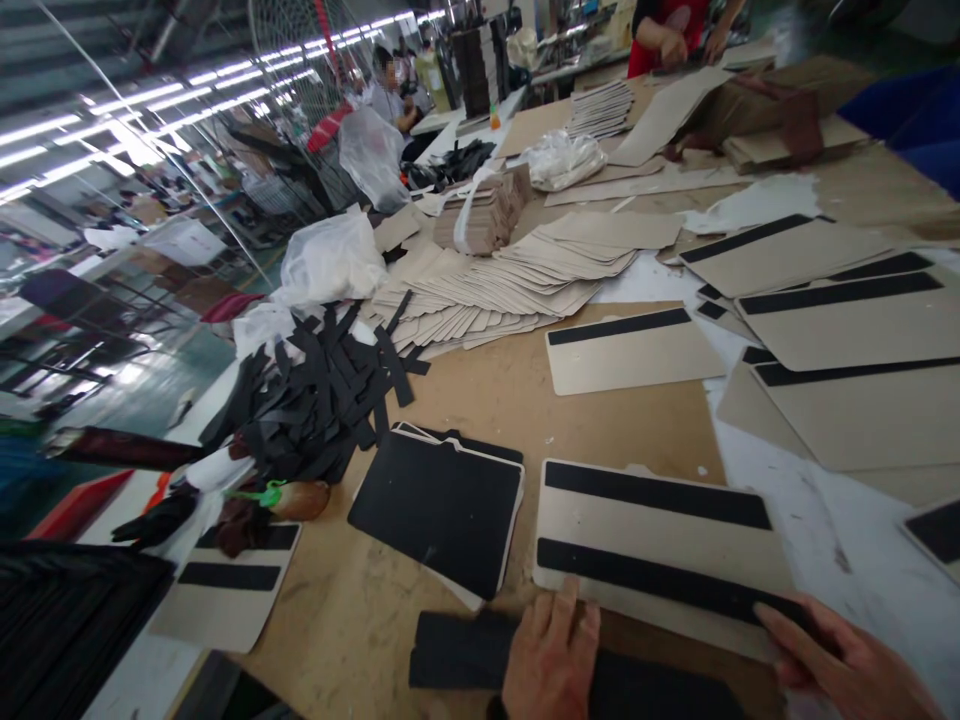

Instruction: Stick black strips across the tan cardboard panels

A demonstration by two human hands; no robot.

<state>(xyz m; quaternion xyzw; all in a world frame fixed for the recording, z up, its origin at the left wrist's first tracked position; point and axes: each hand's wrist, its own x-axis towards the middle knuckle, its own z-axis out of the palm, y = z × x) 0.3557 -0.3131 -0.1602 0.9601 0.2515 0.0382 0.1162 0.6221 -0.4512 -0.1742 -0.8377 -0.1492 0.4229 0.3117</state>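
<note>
Board: the beige board (660, 518) lay on the tabletop (450, 395) before the hands, two black strips across it; probably light and stiff, best taken by its edges.
Near strip: the near black strip (652, 578) looked thin, soft, and likely easiest held at its ends.
Left hand: the left hand (551, 645) lay unclenched, fingertips at the board's near edge.
Right hand: the right hand (844, 650) touched the strip's right end; pinching or pressing, I couldn't tell.
Bag: the plastic bag (334, 260) had unclear contents.

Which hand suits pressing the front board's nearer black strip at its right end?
Likely the right hand: it's at that end of the strip; the left hand is nearer the left end of the board.
</note>
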